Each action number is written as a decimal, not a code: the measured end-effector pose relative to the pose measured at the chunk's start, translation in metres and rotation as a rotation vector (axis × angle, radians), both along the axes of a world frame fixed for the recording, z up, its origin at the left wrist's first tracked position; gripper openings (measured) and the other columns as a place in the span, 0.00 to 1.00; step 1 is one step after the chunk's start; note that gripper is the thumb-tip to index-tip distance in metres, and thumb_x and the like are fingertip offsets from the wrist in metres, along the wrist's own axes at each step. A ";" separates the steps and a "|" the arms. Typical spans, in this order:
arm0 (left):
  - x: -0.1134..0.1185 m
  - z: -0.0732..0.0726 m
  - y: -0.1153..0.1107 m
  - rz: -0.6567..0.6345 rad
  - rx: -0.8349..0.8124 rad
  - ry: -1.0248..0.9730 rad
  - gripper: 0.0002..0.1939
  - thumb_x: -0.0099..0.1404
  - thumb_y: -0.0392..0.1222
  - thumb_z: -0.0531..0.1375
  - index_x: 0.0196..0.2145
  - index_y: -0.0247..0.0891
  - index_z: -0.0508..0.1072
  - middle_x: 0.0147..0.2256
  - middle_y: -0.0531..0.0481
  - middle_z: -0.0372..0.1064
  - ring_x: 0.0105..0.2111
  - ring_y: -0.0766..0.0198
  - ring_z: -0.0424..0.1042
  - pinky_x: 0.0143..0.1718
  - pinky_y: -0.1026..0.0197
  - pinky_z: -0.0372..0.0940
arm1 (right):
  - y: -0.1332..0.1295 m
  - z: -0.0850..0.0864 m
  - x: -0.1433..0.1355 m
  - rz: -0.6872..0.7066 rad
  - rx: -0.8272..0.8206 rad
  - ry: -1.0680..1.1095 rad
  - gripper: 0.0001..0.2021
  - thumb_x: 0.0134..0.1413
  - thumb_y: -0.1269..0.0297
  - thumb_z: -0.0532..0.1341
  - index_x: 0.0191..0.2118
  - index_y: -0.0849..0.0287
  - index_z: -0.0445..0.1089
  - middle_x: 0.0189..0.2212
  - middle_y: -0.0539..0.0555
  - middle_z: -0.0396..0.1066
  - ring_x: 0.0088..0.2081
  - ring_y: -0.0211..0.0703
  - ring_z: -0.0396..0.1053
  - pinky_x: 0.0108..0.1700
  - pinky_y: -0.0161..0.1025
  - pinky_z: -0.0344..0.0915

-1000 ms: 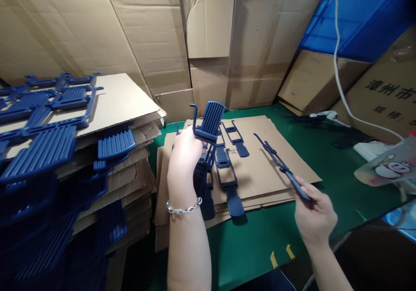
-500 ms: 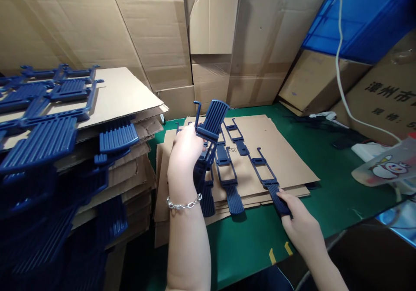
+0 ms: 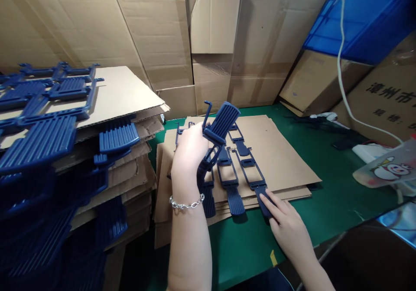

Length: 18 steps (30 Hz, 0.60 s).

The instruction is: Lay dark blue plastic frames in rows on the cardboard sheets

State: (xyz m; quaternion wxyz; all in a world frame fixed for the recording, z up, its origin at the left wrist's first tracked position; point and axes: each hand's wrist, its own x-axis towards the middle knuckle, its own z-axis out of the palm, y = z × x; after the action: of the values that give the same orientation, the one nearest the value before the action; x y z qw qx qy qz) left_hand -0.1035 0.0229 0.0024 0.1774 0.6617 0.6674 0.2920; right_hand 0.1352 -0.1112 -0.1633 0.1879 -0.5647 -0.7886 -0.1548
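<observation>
My left hand (image 3: 191,145) is closed around a bundle of dark blue plastic frames, raised above the cardboard. One frame (image 3: 224,119) sticks up from it with a ribbed paddle and a thin hooked rod; my fingers are mostly hidden behind the hand. My right hand (image 3: 289,221) has its fingers over the ribbed paddle end of another blue plastic frame (image 3: 262,201), its thumb at the paddle's edge. That frame lies on a cardboard sheet (image 3: 279,152), paddle towards me. Left of it lies a similar frame (image 3: 235,200), with more partly hidden by my left arm.
At left, a tall stack of cardboard sheets (image 3: 130,91) carries blue frames whose paddles jut out. The green table (image 3: 325,213) holds a printed plastic cup (image 3: 383,167) at right. Cardboard boxes (image 3: 260,35) wall the back; a white cable (image 3: 339,65) hangs near a blue crate (image 3: 367,22).
My right hand has slid the frame leftwards, closer to its neighbour, and the fingers now lie further over the paddle. My left hand and its bundle have shifted slightly right.
</observation>
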 end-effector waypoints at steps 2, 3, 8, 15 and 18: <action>0.005 -0.001 0.002 -0.064 0.033 0.044 0.24 0.54 0.30 0.49 0.44 0.48 0.70 0.35 0.52 0.71 0.36 0.64 0.70 0.35 0.66 0.63 | 0.000 0.000 -0.001 -0.010 -0.023 -0.004 0.25 0.52 0.78 0.45 0.53 0.57 0.64 0.54 0.48 0.59 0.50 0.40 0.63 0.50 0.46 0.62; 0.007 -0.002 0.003 -0.098 0.046 0.053 0.24 0.54 0.29 0.48 0.44 0.48 0.71 0.35 0.52 0.71 0.36 0.64 0.70 0.35 0.66 0.63 | 0.000 0.000 -0.001 -0.016 -0.038 -0.004 0.25 0.52 0.78 0.45 0.53 0.56 0.63 0.54 0.49 0.59 0.50 0.41 0.63 0.50 0.47 0.62; 0.020 -0.009 0.008 -0.208 0.088 0.077 0.24 0.54 0.29 0.48 0.45 0.46 0.71 0.36 0.50 0.71 0.35 0.65 0.69 0.35 0.66 0.62 | 0.003 -0.005 -0.003 -0.037 -0.112 0.080 0.25 0.53 0.76 0.44 0.55 0.53 0.61 0.53 0.52 0.60 0.49 0.43 0.64 0.52 0.51 0.59; 0.050 -0.005 0.000 -0.484 0.059 0.186 0.13 0.49 0.27 0.48 0.23 0.35 0.70 0.22 0.50 0.66 0.23 0.68 0.65 0.25 0.67 0.57 | 0.003 -0.001 -0.010 -0.174 -0.084 0.585 0.20 0.48 0.73 0.49 0.49 0.58 0.60 0.56 0.58 0.53 0.56 0.52 0.53 0.50 0.51 0.60; 0.068 -0.004 -0.011 -0.643 0.057 0.218 0.12 0.49 0.26 0.47 0.21 0.35 0.68 0.21 0.51 0.64 0.21 0.69 0.62 0.24 0.67 0.56 | 0.001 0.019 -0.012 -0.163 -0.057 1.086 0.17 0.48 0.67 0.55 0.47 0.56 0.59 0.54 0.58 0.56 0.56 0.51 0.55 0.51 0.51 0.59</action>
State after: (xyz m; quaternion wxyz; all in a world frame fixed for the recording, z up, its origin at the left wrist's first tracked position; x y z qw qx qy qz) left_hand -0.0350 0.0121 -0.0013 0.1695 0.8703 0.4311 0.1672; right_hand 0.1229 -0.1107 -0.1446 0.5399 -0.6276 -0.5357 0.1664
